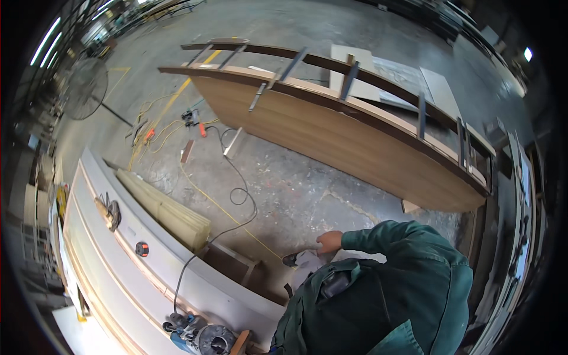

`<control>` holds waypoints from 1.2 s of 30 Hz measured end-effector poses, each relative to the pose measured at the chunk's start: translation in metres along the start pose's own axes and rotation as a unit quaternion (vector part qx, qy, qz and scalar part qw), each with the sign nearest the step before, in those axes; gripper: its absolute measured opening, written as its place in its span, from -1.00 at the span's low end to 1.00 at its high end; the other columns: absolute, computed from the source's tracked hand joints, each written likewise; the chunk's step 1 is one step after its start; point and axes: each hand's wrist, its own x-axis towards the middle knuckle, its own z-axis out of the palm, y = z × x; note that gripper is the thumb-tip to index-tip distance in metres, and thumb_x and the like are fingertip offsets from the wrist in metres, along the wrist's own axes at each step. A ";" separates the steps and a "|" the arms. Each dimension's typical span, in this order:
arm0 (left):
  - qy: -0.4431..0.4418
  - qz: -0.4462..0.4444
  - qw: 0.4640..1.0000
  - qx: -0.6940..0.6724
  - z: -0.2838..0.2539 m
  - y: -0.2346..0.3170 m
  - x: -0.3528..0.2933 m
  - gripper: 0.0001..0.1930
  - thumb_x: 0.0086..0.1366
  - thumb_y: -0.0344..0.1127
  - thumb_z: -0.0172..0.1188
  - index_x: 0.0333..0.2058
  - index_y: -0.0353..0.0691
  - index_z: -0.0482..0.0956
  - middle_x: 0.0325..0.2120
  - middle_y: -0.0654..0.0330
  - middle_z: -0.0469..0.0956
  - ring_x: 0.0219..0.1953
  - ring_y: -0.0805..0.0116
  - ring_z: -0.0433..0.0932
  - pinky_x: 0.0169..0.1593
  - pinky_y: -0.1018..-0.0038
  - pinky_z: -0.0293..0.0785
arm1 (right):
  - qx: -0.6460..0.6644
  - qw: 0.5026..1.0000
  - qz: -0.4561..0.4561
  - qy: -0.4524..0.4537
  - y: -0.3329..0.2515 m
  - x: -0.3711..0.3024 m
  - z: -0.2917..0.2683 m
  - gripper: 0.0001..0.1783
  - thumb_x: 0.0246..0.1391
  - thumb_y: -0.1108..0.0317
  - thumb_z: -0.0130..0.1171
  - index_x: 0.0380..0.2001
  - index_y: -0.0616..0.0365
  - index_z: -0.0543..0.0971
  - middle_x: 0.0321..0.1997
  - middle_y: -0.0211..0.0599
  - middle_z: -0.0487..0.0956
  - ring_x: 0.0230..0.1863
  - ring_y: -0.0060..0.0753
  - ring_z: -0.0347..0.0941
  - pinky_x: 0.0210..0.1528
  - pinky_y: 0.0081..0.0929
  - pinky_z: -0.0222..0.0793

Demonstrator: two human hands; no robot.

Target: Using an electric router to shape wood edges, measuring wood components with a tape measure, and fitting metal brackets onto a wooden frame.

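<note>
My right hand hangs over the floor beside my legs, at the end of a green sleeve. Its fingers are curled in and nothing shows in them. My left hand is out of view. At the lower edge, a router with a blue body and round base lies on a long pale panel, next to a small wood block. A black cord runs from it over the panel's edge to the floor. Farther up the panel are an orange-and-black tape measure and a tan-and-dark item I cannot identify.
Across the floor stands a large brown wood panel on edge, with several clamps along its top frame. A stack of pale boards leans beside the pale panel. Yellow cords cross the floor. A pedestal fan stands at far left.
</note>
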 end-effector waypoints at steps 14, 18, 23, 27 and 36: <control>-0.190 0.611 0.769 -0.025 0.093 0.468 -0.218 -0.77 0.20 -0.26 0.17 -0.25 -0.29 0.50 -0.46 0.20 0.56 -0.39 0.34 0.54 -0.30 0.43 0.43 | 0.310 0.797 -0.515 -0.058 -0.078 -0.180 -0.099 -0.57 0.16 0.21 0.07 -0.01 0.29 0.46 -0.06 -0.02 0.51 0.02 -0.20 0.41 0.04 -0.36 0.31; -0.346 0.669 0.656 0.048 0.158 0.503 -0.312 -0.68 0.18 -0.17 0.20 -0.14 -0.17 0.47 -0.48 0.05 0.59 -0.39 0.16 0.60 -0.31 0.33 0.47 | 0.354 0.755 -0.547 -0.072 -0.089 -0.217 -0.105 -0.58 0.20 0.22 0.05 -0.02 0.35 0.44 -0.09 -0.02 0.51 -0.01 -0.22 0.42 0.02 -0.37 0.31; -0.540 0.730 0.074 -0.413 0.313 0.510 -0.313 -0.66 0.18 -0.19 0.19 -0.11 -0.20 0.44 -0.34 -0.03 0.57 -0.27 0.15 0.58 -0.23 0.34 0.47 | 0.327 0.794 -0.513 -0.011 -0.079 -0.234 -0.120 -0.66 0.21 0.25 0.03 -0.11 0.32 0.50 -0.16 -0.10 0.55 -0.06 -0.25 0.45 -0.02 -0.39 0.33; -0.588 0.708 0.115 -0.375 0.315 0.515 -0.311 -0.66 0.18 -0.19 0.19 -0.11 -0.20 0.44 -0.33 -0.04 0.57 -0.27 0.14 0.58 -0.22 0.34 0.47 | 0.327 0.756 -0.563 0.065 -0.080 -0.215 -0.131 -0.73 0.18 0.24 0.05 -0.24 0.24 0.55 -0.23 -0.17 0.56 -0.13 -0.19 0.43 -0.10 -0.31 0.31; -0.634 0.611 0.329 -0.340 0.282 0.489 -0.252 -0.66 0.19 -0.19 0.18 -0.10 -0.21 0.43 -0.31 -0.05 0.56 -0.24 0.10 0.57 -0.20 0.32 0.46 | 0.199 0.776 -0.589 0.104 -0.116 -0.169 -0.188 -0.68 0.13 0.19 0.08 -0.28 0.28 0.56 -0.26 -0.10 0.55 -0.14 -0.08 0.43 -0.12 -0.25 0.32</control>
